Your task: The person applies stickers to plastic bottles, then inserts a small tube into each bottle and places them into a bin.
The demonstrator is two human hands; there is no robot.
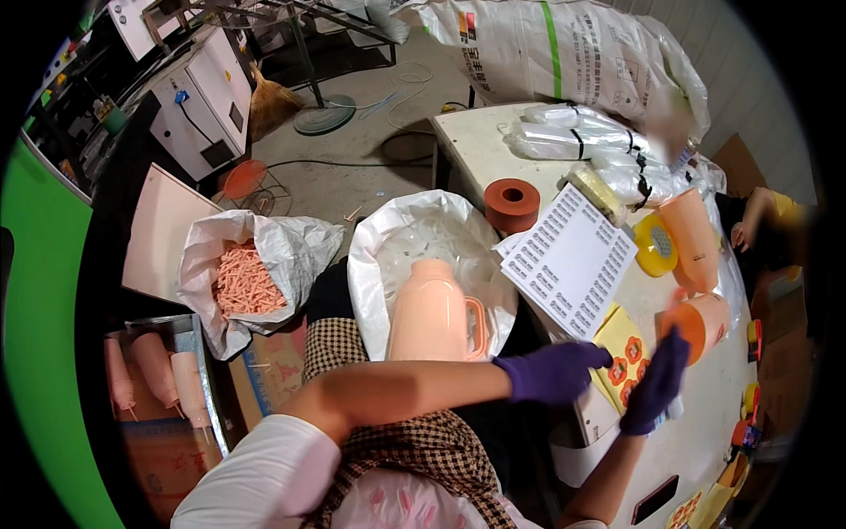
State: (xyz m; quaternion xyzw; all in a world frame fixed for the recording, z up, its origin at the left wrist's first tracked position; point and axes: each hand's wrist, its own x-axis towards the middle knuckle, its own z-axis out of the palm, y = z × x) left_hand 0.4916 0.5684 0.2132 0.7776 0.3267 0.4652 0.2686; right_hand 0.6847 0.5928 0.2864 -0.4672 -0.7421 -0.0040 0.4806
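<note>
My left hand (pixel 557 371), in a purple glove, reaches across to the right. Its fingers look drawn together at a yellow sheet of red flower-shaped stickers (pixel 627 347); what they pinch is hidden. My right hand (pixel 656 384), gloved alike and slightly blurred, is raised beside the sheet. Its fingers point up and press together under a smeared reddish patch I cannot make out. Just beyond is a peach cylindrical piece (pixel 710 317) with an orange end. A peach thermos jug (pixel 430 313) with a side handle stands at my lap, its lower part behind my left forearm.
A white sack (pixel 370 273) lies open behind the jug. On the table (pixel 471 132) are printed label sheets (pixel 573 256), a brown tape roll (pixel 511 205), a yellow tape roll (pixel 656 245) and a phone (pixel 655 500). At left are a sack of pink sticks (pixel 249 280) and a metal-edged box (pixel 199 353).
</note>
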